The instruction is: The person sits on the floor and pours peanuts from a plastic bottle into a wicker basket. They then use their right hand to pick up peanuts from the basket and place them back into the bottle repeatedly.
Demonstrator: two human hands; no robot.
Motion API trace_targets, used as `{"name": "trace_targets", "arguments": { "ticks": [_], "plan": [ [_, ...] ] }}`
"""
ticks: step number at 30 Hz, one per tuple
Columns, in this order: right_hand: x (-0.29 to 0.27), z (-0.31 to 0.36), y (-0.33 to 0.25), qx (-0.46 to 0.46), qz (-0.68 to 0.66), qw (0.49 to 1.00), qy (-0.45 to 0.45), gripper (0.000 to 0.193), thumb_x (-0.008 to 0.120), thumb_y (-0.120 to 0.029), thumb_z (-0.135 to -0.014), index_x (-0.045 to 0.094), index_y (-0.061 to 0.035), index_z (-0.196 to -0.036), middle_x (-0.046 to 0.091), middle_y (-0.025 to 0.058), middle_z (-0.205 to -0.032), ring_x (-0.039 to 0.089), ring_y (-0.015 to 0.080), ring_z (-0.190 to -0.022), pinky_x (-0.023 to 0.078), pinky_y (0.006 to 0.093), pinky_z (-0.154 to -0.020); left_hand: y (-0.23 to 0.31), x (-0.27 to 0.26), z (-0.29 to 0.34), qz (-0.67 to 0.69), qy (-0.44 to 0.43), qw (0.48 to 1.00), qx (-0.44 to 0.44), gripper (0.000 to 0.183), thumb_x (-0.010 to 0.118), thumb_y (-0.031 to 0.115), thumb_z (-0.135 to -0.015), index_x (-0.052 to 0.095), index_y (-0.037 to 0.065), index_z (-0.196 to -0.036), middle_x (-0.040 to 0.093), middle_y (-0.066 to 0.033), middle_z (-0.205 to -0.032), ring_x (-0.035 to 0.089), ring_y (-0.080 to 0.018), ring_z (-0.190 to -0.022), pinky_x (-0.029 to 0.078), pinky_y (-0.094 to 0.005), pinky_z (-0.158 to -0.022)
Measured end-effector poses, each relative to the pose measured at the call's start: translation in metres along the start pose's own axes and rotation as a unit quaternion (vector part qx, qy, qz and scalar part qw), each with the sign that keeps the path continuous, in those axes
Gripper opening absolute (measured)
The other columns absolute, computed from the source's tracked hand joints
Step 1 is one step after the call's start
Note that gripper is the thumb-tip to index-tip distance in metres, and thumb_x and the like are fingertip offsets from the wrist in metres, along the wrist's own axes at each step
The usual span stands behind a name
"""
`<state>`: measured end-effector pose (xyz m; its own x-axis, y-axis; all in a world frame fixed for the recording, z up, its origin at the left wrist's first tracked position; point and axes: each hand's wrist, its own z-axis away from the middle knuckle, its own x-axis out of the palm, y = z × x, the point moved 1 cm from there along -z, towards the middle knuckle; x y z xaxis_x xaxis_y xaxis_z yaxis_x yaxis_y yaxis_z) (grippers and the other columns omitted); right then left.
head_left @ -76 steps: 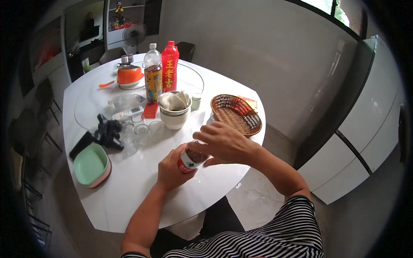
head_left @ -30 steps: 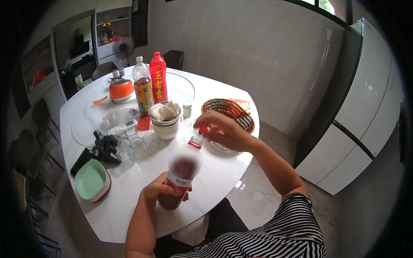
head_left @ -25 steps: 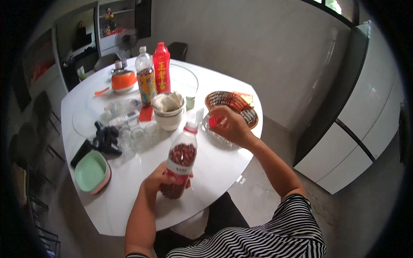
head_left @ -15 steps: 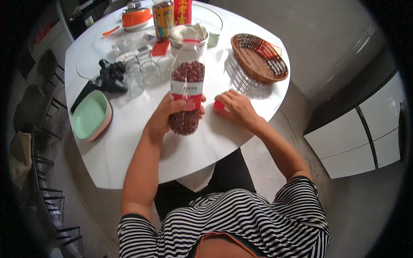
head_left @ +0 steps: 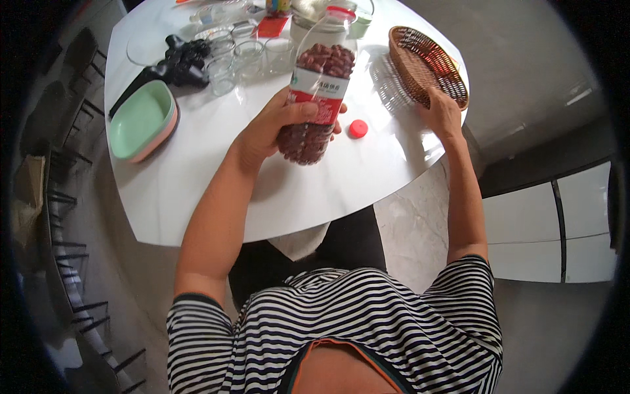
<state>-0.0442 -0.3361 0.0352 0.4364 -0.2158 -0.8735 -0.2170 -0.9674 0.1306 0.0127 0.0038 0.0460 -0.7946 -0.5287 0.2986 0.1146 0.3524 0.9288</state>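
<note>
A clear plastic bottle [head_left: 319, 92], partly filled with dark red beans, is gripped round its red-and-white label by my left hand [head_left: 279, 125]. It is lifted above the table and leans a little to the right, with a red ring at its uncapped neck. To its right a round red cap [head_left: 358, 129] lies on the tabletop. My right hand [head_left: 443, 117] has its fingers closed at the near end of a brown wicker basket [head_left: 420, 59]; some fingertips are hidden by the rim.
The white table [head_left: 197, 197] holds several clear glasses [head_left: 249, 58] beyond the bottle. At the left are a green-and-pink tray [head_left: 143, 121] and a black object [head_left: 177, 65]. Behind the bottle stands a bowl [head_left: 302, 26]; a red packet [head_left: 272, 27] lies nearby.
My right hand has let go of the red cap, leaving it on the table, and moved right to the basket. The bottle in my left hand has shifted up and right and tilted more.
</note>
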Motion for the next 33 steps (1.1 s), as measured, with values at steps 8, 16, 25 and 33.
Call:
{"name": "trace_targets", "arguments": {
  "ticks": [8, 16, 25, 33],
  "plan": [
    [-0.014, 0.050, 0.017, -0.025, 0.063, 0.982, 0.178, 0.024, 0.069, -0.021, -0.075, 0.065, -0.0099, -0.096, 0.067, 0.0066, -0.092, 0.064, 0.0250, -0.082, 0.050, 0.0336, -0.072, -0.019, -0.021, 0.001, -0.008, -0.046, 0.999, 0.026, 0.047, 0.065, 0.039, -0.076, 0.058, 0.003, -0.105, 0.064, -0.0080, -0.094, 0.064, -0.0153, -0.082, 0.052, -0.0284, -0.071],
    [-0.050, 0.183, 0.093, 0.106, 0.184, 0.976, 0.052, 0.029, 0.069, -0.029, -0.077, 0.067, -0.0108, -0.098, 0.069, 0.0039, -0.092, 0.065, 0.0211, -0.080, 0.051, 0.0308, -0.070, -0.001, -0.015, 0.008, 0.092, -0.112, 0.989, 0.036, 0.036, 0.069, 0.037, -0.076, 0.056, 0.006, -0.090, 0.058, -0.0027, -0.075, 0.059, -0.0124, -0.062, 0.049, -0.0243, -0.057],
    [-0.021, 0.292, -0.012, 0.055, -0.228, 0.939, -0.251, 0.026, 0.066, 0.000, -0.070, 0.060, 0.0005, -0.095, 0.063, 0.0162, -0.087, 0.060, 0.0321, -0.079, 0.048, 0.0337, -0.073, -0.001, 0.005, 0.012, 0.034, -0.110, 0.993, 0.026, 0.042, 0.072, 0.031, -0.074, 0.057, 0.004, -0.101, 0.061, -0.0042, -0.084, 0.061, -0.0102, -0.078, 0.050, -0.0230, -0.067],
    [0.024, 0.317, -0.084, -0.223, -0.243, 0.906, -0.265, 0.015, 0.060, -0.013, -0.069, 0.063, -0.0078, -0.083, 0.058, 0.0069, -0.085, 0.054, 0.0249, -0.093, 0.039, 0.0392, -0.090, 0.009, 0.028, 0.009, -0.044, -0.070, 0.996, -0.015, 0.058, 0.066, 0.033, -0.073, 0.051, -0.007, -0.113, 0.063, -0.0162, -0.094, 0.064, -0.0212, -0.083, 0.051, -0.0291, -0.073]
  ]
}}
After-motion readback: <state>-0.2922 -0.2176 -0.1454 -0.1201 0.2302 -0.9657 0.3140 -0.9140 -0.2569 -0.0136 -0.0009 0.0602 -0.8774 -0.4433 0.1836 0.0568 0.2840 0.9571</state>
